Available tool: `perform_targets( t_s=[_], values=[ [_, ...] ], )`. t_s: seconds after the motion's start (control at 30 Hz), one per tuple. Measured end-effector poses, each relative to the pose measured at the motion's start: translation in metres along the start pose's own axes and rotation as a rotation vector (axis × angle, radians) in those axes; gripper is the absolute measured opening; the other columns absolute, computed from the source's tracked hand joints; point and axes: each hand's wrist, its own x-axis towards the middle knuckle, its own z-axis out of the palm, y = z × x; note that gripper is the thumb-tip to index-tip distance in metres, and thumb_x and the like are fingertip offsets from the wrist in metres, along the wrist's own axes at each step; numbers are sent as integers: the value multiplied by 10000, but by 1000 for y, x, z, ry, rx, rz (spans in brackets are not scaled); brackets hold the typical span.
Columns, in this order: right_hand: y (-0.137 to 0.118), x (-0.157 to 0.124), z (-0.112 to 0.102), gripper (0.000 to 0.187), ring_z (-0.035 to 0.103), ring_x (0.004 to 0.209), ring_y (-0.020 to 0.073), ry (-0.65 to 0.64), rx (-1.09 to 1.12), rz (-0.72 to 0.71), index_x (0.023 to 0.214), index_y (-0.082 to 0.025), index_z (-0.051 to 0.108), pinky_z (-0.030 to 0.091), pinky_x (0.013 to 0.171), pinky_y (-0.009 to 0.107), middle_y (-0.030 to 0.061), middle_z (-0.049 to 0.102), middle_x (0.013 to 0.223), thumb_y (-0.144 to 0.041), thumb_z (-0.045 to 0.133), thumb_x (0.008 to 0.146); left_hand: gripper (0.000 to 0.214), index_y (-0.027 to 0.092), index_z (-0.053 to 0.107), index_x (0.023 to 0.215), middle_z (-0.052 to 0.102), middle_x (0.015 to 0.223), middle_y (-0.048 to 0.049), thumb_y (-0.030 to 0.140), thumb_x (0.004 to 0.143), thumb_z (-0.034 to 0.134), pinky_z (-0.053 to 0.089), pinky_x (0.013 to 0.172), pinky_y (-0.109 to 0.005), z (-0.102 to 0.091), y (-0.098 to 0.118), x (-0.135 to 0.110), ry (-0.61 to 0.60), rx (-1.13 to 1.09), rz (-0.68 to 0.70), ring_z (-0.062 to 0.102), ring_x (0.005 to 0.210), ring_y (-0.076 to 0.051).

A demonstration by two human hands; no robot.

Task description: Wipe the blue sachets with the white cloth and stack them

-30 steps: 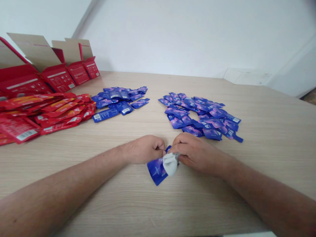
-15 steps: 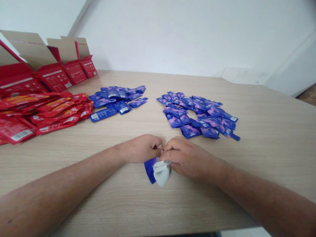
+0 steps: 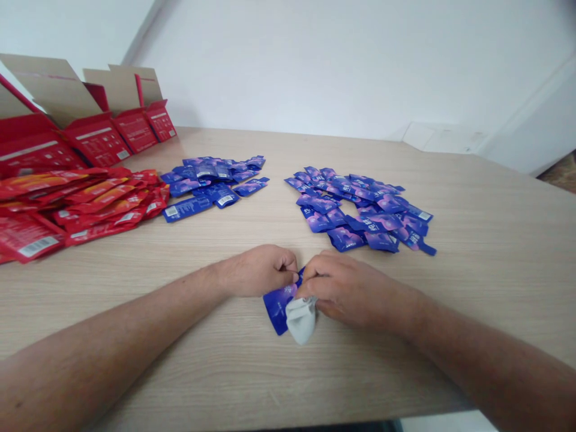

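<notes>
Near the front of the table, my left hand (image 3: 265, 271) is closed on the upper part of a blue and purple sachet (image 3: 276, 309), thumb and fingers pinching it. My right hand (image 3: 342, 288) is closed around a pale grey-white cloth (image 3: 301, 321), which hangs in a soft bulge below the fingers. The cloth lies over the right side of the sachet, hiding part of it. The right fingertips are close to the sachet's top end; whether they press on it is hard to see.
Behind my hands lie a right pile of blue sachets (image 3: 373, 222) and a smaller left pile of blue sachets (image 3: 211, 174). At the left are stacked red pouches (image 3: 103, 204) and several open red boxes (image 3: 99, 144). A white wall (image 3: 337, 66) stands behind the table (image 3: 216, 360).
My right hand has shifted slightly to the right with the cloth, so more of the blue sachet shows between my hands. My left hand has stayed in place.
</notes>
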Motion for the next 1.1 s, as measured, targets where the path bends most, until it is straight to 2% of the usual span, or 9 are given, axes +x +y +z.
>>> perform_targets(
  t_s=[0.13, 0.2, 0.37, 0.57, 0.73, 0.87, 0.93, 1.03, 1.1],
  values=[
    [5, 0, -1, 253, 568, 1001, 190, 59, 4, 69, 1100, -210, 704, 464, 896, 332, 63, 630, 1044, -113, 599, 892, 207, 202, 657, 827, 611, 666, 39, 322, 838, 489, 359, 527, -210, 0, 2, 0, 6, -18, -37, 542, 607, -108],
    [3, 1, 2, 235, 566, 1007, 189, 95, 5, 51, 1082, -210, 708, 460, 900, 329, 57, 633, 1039, -121, 606, 891, 196, 200, 655, 816, 606, 665, 39, 299, 832, 486, 361, 535, -210, -1, 2, -1, 0, -12, -28, 543, 609, -107],
    [1, 0, 1, 232, 579, 1000, 187, -8, 3, 4, 1062, -228, 715, 460, 919, 329, 49, 642, 1053, -120, 637, 872, 206, 207, 657, 824, 609, 666, 41, 313, 843, 481, 350, 534, -212, 0, 0, 0, -9, 9, -12, 539, 612, -107],
    [3, 1, 2, 226, 564, 1025, 197, 75, 11, 57, 1104, -207, 704, 463, 918, 342, 65, 631, 1060, -157, 609, 905, 191, 206, 654, 818, 609, 667, 42, 278, 825, 478, 363, 540, -210, 0, 0, 0, -3, -2, -20, 544, 614, -105],
    [3, 0, 1, 226, 575, 998, 183, 5, 6, -5, 1085, -230, 712, 462, 915, 331, 46, 640, 1056, -145, 621, 897, 216, 206, 662, 828, 626, 676, 37, 313, 845, 476, 361, 540, -216, -1, 1, 0, -6, 12, -16, 549, 616, -109],
    [8, 0, 0, 224, 566, 1021, 195, 66, -3, 85, 1084, -192, 703, 466, 917, 345, 71, 632, 1065, -121, 601, 897, 200, 200, 654, 824, 621, 674, 36, 285, 828, 473, 352, 527, -212, 0, 2, -1, 5, 2, -30, 544, 612, -108],
    [5, 1, 2, 219, 562, 1030, 195, 83, 3, 68, 1086, -194, 704, 462, 927, 347, 67, 632, 1065, -135, 609, 898, 195, 197, 651, 808, 616, 669, 37, 271, 826, 471, 359, 537, -211, -1, 2, -1, 4, 9, -20, 544, 614, -106],
    [1, 1, 2, 235, 571, 1026, 186, 25, 30, -14, 1088, -230, 712, 458, 935, 338, 44, 642, 1056, -146, 642, 880, 200, 202, 656, 814, 627, 679, 36, 281, 836, 475, 369, 549, -212, -1, 2, 0, -7, 15, -4, 553, 624, -107],
    [4, 0, -1, 243, 581, 1011, 184, -11, 38, -15, 1081, -234, 713, 465, 924, 336, 45, 646, 1052, -130, 640, 873, 206, 204, 657, 824, 629, 681, 36, 303, 844, 477, 367, 540, -210, -2, 2, 0, -10, 11, -8, 554, 621, -109]
  ],
)
